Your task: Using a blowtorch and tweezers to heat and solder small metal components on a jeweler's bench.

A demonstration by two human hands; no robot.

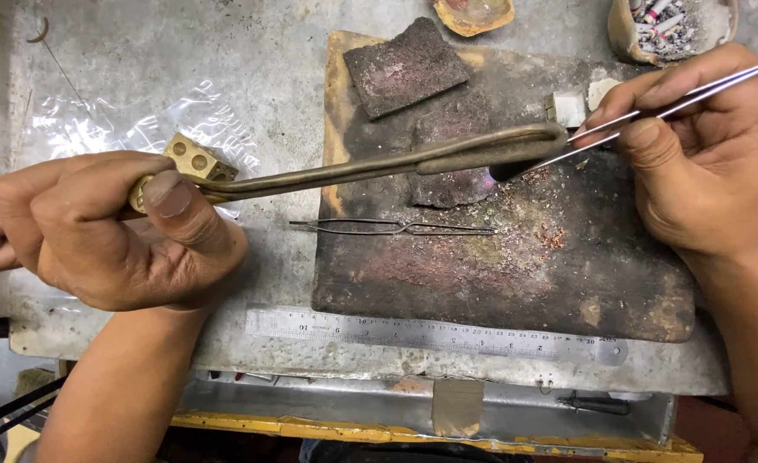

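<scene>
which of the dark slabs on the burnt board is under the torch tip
The lower slab, lying mid-board beneath the torch held by the left hand. The other slab sits apart at the board's top-left corner.

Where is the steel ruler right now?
In the head view, the steel ruler lies flat along the bench's near edge, just below the scorched soldering board.

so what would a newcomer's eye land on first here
Probably the long brass torch crossing the middle, gripped by the left hand, a small bluish flame at its tip over the scorched board. At the right, the right hand holds thin tweezers toward that flame. A steel ruler lies along the board's near edge.
</scene>
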